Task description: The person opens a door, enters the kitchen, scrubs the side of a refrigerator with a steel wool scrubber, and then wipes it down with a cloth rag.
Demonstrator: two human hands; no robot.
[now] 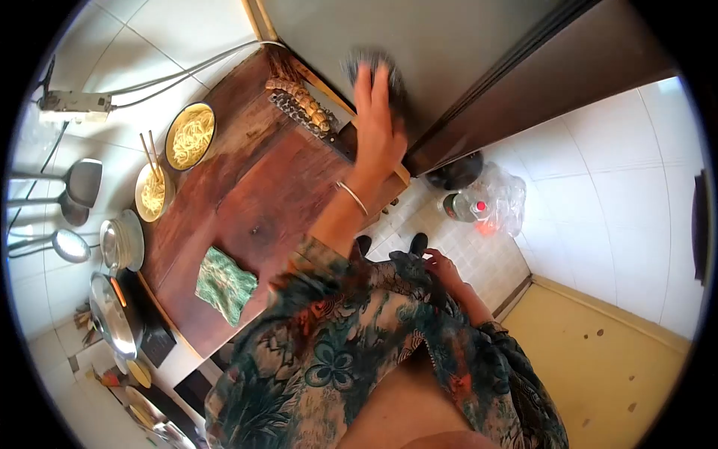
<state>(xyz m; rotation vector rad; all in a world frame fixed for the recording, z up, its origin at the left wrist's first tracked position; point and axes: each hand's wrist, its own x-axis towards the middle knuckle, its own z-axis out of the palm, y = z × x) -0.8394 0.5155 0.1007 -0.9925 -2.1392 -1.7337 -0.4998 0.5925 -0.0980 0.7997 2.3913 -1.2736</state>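
Note:
My left hand [378, 120], with a bracelet on its wrist, reaches up to a grey upright panel [314, 26]. Its fingers press a dark, crumpled cloth-like item [372, 60], blurred by motion, against the panel. My right hand [446, 271] is low beside the patterned shirt [329, 359], fingers loosely bent and slightly apart, with nothing visible in them. Left of my left arm, a green cloth [224, 286] lies on the brown wooden counter [247, 179]. A cleaver-like blade [299, 116] and a brown strip-like object [303, 97] are near the counter's far edge.
Two bowls of noodles [191, 136] [152, 196], one with chopsticks, stand at the counter's left edge. Stacked dishes [129, 239] and a lidded pan [114, 314] are nearby. Utensils [84, 183] hang on the left wall. Plastic bottles [497, 202] stand on the floor at right.

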